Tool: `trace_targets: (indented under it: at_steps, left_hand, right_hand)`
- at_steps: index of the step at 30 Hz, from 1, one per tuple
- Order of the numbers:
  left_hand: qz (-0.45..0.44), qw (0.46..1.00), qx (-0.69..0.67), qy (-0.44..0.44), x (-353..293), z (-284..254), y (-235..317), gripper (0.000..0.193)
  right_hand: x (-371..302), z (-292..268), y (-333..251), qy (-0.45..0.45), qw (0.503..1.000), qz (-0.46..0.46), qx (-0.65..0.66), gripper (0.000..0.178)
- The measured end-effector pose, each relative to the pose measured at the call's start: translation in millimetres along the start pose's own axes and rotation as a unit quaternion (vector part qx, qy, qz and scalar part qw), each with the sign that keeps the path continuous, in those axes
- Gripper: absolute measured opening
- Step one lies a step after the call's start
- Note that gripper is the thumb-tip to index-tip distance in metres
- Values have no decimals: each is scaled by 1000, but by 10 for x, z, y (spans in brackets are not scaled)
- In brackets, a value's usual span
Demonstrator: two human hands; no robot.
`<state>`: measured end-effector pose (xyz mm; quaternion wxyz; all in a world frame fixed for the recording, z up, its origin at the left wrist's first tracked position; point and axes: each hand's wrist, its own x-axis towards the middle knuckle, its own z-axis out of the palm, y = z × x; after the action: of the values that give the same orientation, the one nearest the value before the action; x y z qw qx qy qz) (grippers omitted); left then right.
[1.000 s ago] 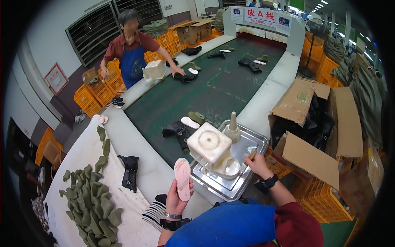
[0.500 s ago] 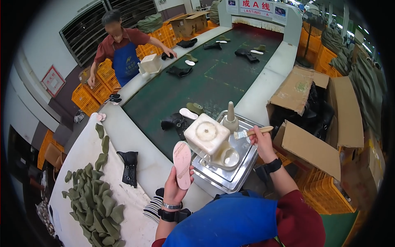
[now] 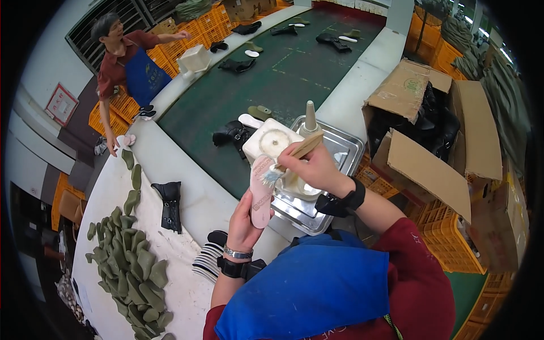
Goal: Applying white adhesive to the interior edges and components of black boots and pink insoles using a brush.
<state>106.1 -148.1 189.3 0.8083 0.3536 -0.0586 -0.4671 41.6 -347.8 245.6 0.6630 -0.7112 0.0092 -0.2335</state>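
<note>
My left hand point(image 3: 242, 225) grips a pink insole point(image 3: 262, 198) by its lower end and side. My right hand point(image 3: 317, 167) is closed round the wooden handle of a brush point(image 3: 306, 147); the pale, glue-smeared bristles lie against the insole's upper part. Just beyond the insole a white square plastic container point(image 3: 272, 139) with a round cap stands over a metal tray point(image 3: 354, 148), its spout partly hidden by my right hand. A pale bottle with a conical nozzle point(image 3: 309, 120) stands on the same tray. A black boot point(image 3: 229, 134) lies beside the container.
Olive shoe forms point(image 3: 127, 266) pile on the white table at left, near another black boot point(image 3: 169, 207) and stacked insoles point(image 3: 209, 258). A green conveyor point(image 3: 243, 93) carries boots and insoles. An open carton point(image 3: 425, 187) of boots stands right. A co-worker point(image 3: 130, 62) stands far left.
My right hand has brought the brush leftward from over the tray onto the insole. My left hand has tilted the insole and raised it slightly. The co-worker has turned, one arm reaching toward the table's end.
</note>
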Motion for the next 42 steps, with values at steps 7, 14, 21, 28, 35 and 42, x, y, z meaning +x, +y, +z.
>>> trace_targets:
  at_steps: [7,14,21,28,35,42]
  left_hand:
    - [-10,999,30,4,-21,20,-30,40]
    - [-24,1000,15,-4,44,-103,-74,41]
    - [-21,995,-102,5,84,-178,-97,38]
    - [-40,998,-52,-4,45,-200,-121,41]
    - [-42,997,-61,-5,70,-195,-126,46]
    - [-20,991,-134,8,42,-31,-51,78]
  right_hand:
    - [167,45,226,42,994,-74,-73,21]
    - [185,-63,426,109,987,-80,-90,21]
    - [-160,205,316,68,991,-87,-80,9]
    - [187,-15,492,119,989,-55,-75,20]
    - [20,243,309,-2,957,-218,-192,6]
    - [-278,438,331,-64,952,-251,-164,7]
